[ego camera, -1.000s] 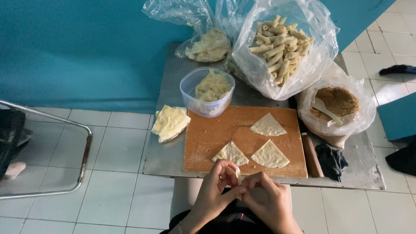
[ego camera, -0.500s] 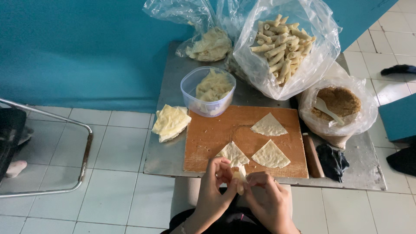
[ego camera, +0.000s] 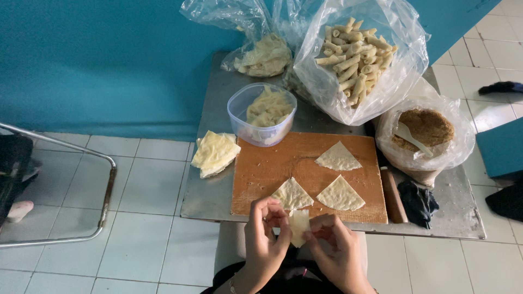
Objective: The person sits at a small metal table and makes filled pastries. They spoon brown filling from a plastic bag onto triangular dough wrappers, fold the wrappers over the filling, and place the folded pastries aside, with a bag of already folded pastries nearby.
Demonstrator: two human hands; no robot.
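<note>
- Pinching a small folded piece of pale dough (ego camera: pixel 298 227) between both hands, just off the near edge of the metal table (ego camera: pixel 218 190).
- Curling the left hand (ego camera: pixel 265 239) closed around the dough's left side, thumb and fingertips pressed onto it.
- Closing the right hand (ego camera: pixel 339 250) on the dough's right edge, fingers bent in and gripping.
- Holding that dough above the lap, just below the wooden cutting board (ego camera: pixel 261 169), apart from the board itself.
- Lying flat on the board: three triangular dough wrappers (ego camera: pixel 338 158), one of them just beside the hands.
- Sitting at the board's far left corner, touching it: a clear plastic tub (ego camera: pixel 261 115) of loose wrappers.
- Resting left of the board on bare steel: a small stack of wrappers (ego camera: pixel 214 152).
- Slumping at the table's far side: a clear bag of finished rolled sticks (ego camera: pixel 357 54) and another bag of wrappers (ego camera: pixel 265 54).
- Standing at the right: a bag-lined bowl of brown filling (ego camera: pixel 425 128) with a white spoon (ego camera: pixel 412 139) in it, a dark cloth (ego camera: pixel 417 201) nearer.
- Standing against a teal wall (ego camera: pixel 98 60), on a floor of white tiles (ego camera: pixel 147 185).
- Showing at the left: a bent metal chair frame (ego camera: pixel 106 185).
</note>
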